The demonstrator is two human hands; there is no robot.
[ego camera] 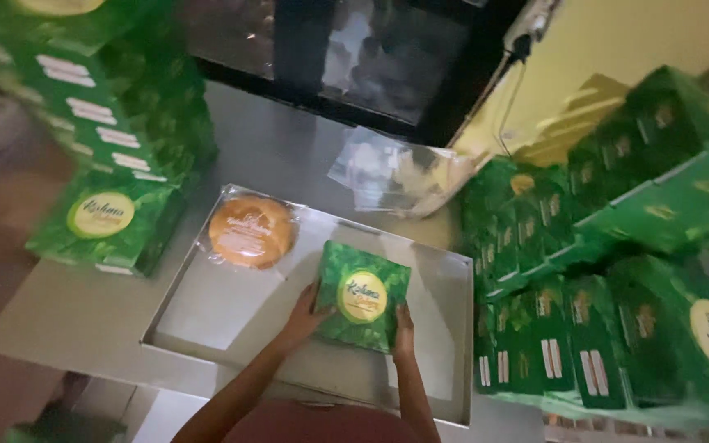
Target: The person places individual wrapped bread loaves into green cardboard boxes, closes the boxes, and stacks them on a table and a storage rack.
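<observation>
place: looks like a small food packing room, kind of a back-of-shop setup

boxes: identical green cartons stacked high on the right, another green stack on the left

worktop: plain grey worktop with a shallow metal tray on it

product: round orange cake in clear wrap lying in the tray

extras: loose clear bags piled at the back, bare yellow wall with a cable hanging down
</observation>
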